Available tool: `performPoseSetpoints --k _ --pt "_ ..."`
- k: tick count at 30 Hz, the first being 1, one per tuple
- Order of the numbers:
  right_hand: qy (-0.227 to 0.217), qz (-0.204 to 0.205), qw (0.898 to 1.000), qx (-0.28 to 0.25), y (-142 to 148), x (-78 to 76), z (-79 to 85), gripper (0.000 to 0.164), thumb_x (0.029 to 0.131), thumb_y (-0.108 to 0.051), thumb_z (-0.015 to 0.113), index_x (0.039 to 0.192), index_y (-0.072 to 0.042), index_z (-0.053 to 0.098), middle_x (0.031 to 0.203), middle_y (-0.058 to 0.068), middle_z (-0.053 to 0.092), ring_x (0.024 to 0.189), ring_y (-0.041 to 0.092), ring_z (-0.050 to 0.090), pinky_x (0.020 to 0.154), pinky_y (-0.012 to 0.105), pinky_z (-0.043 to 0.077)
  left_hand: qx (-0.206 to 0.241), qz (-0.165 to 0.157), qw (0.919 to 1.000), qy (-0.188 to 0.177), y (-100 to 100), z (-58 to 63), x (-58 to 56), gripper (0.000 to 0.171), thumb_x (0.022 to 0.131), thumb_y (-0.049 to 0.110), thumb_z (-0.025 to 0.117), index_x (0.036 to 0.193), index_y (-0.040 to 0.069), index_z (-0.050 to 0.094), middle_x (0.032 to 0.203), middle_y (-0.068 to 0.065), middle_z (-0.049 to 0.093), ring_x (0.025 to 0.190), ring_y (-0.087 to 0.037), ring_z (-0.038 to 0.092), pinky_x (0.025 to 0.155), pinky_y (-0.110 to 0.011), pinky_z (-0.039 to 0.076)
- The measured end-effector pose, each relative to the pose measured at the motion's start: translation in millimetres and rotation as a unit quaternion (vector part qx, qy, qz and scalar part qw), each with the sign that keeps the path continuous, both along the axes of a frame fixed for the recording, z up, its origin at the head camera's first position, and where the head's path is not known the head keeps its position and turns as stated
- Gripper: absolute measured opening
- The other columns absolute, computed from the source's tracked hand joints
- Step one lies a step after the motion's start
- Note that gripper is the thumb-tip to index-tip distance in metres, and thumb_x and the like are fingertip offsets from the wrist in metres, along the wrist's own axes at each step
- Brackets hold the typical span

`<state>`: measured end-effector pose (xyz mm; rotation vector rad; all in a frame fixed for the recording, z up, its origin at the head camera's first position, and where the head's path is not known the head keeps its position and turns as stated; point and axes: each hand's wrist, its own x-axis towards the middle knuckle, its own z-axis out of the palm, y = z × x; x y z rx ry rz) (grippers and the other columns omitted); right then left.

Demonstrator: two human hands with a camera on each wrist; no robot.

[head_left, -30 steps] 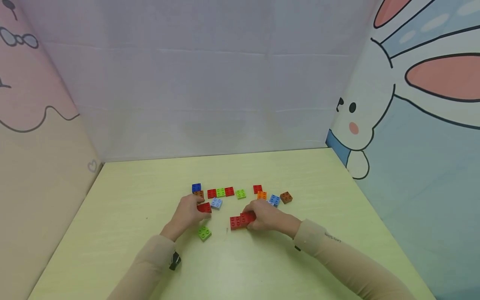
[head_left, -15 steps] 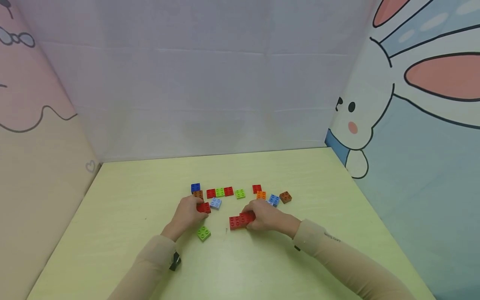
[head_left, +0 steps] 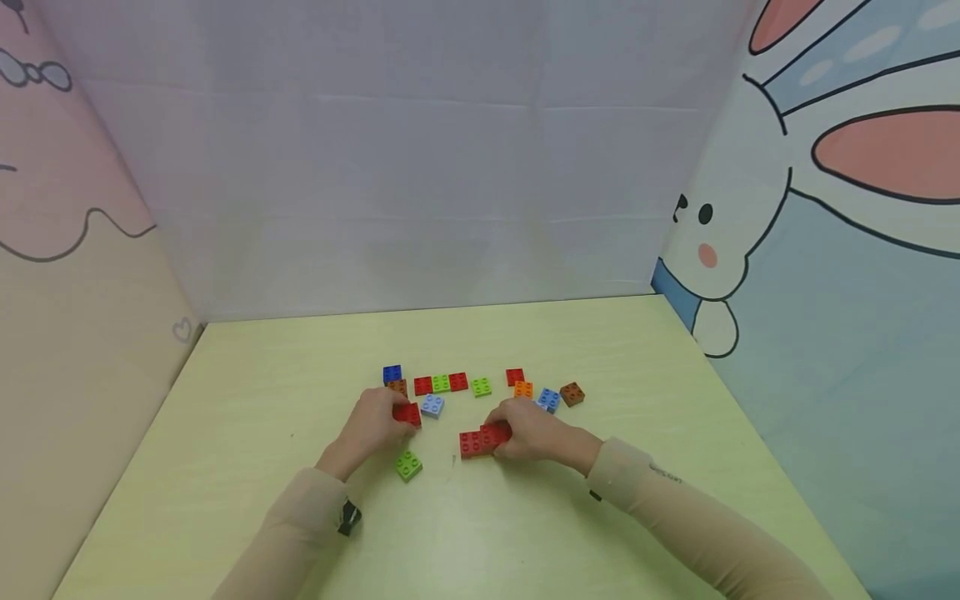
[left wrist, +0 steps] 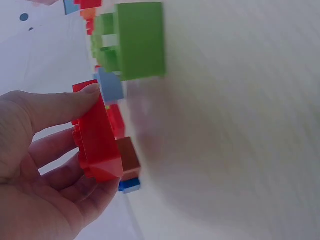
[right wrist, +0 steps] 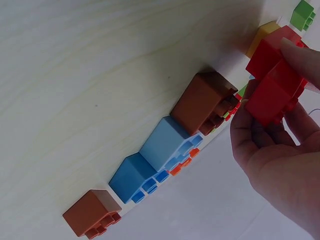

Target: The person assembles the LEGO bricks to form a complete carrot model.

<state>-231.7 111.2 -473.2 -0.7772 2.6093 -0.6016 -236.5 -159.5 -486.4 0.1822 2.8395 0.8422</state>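
My left hand (head_left: pixel 371 429) pinches a red toy building brick (left wrist: pixel 97 135), thumb on one end and fingers behind it. In the left wrist view the brick is tilted, its studs toward the palm. My right hand (head_left: pixel 534 433) grips a pair of red bricks (right wrist: pixel 272 95) set side by side, thumb on top and fingers curled underneath. A yellow brick (right wrist: pixel 262 37) shows at the far end of this pair in the right wrist view. Between the hands in the head view lies a light blue brick (head_left: pixel 432 406). Nearer the body, below the left hand, sits a lime green brick (head_left: pixel 408 466).
Behind the hands, a row of red and green bricks (head_left: pixel 441 383) lies on the pale table (head_left: pixel 300 358). Blue (head_left: pixel 392 373) and brown bricks (head_left: pixel 397 387) stand beyond the left hand. Orange (head_left: pixel 523 390), blue (head_left: pixel 549 400) and brown bricks (head_left: pixel 572 394) sit beyond the right hand.
The left thumb and the red brick have shifted very slightly left. My right hand keeps its place and its grip on the red bricks.
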Motion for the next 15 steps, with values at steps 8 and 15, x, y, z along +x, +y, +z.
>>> performPoseSetpoints --k 8,15 --pt "0.0 -0.003 1.0 0.001 0 -1.7 -3.2 0.034 0.079 -0.021 0.078 0.111 -0.013 0.07 0.1 -0.009 0.061 0.09 0.011 0.051 0.077 0.027 0.045 -0.012 -0.046 0.9984 0.031 16 22.1 4.8 0.035 0.075 0.015 0.083 0.107 0.004 0.072 0.098 -0.006 0.063 0.09 -0.022 0.053 0.079 -0.037 0.048" --pt "0.002 0.0 1.0 -0.002 0 -2.5 -3.7 0.034 0.078 -0.022 0.078 0.11 -0.013 0.07 0.1 -0.009 0.061 0.089 0.011 0.051 0.076 0.027 0.045 0.004 -0.054 0.9981 0.029 26 23.5 8.6 0.036 0.074 0.016 0.083 0.107 0.005 0.072 0.097 -0.004 0.063 0.088 -0.019 0.052 0.077 -0.034 0.048"
